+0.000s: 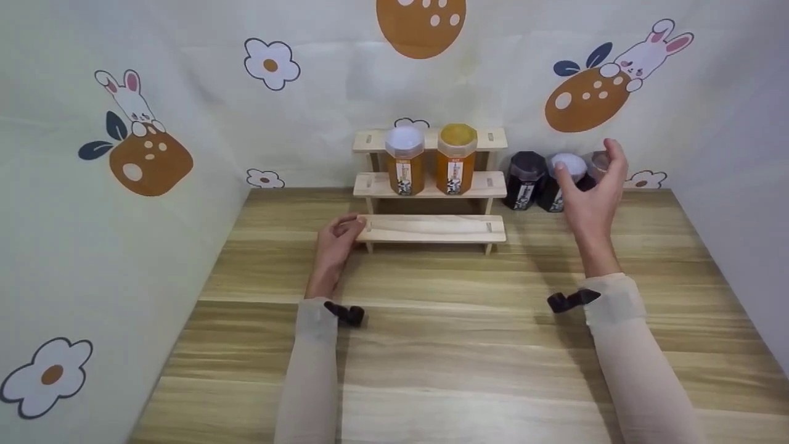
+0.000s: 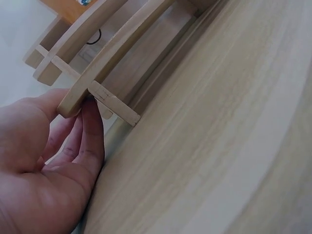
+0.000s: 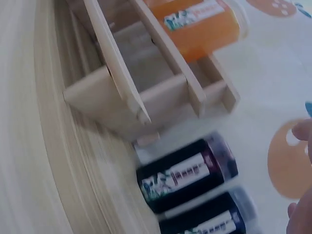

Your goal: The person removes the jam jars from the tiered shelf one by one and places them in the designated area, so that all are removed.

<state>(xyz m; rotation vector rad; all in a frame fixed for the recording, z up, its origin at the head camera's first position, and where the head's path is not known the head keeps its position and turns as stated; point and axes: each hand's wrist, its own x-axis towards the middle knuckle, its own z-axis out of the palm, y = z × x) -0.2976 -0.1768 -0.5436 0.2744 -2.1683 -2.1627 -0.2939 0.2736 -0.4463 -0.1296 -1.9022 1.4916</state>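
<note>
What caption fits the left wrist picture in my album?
Left fingers pinch one end of the lowest wooden shelf.

Soft light pales the tabletop (image 1: 444, 394) (right wrist view blurred).

At eight o'clock the left hand (image 2: 53, 156) pinches the end of a wooden shelf (image 2: 117, 48), thumb above, a fingertip (image 2: 91, 114) beneath, beside its leg (image 2: 117, 105). Wood-grained table (image 2: 209, 126) spreads toward four o'clock; something orange (image 2: 67, 7) (cut off at the top) shows at eleven.
</note>
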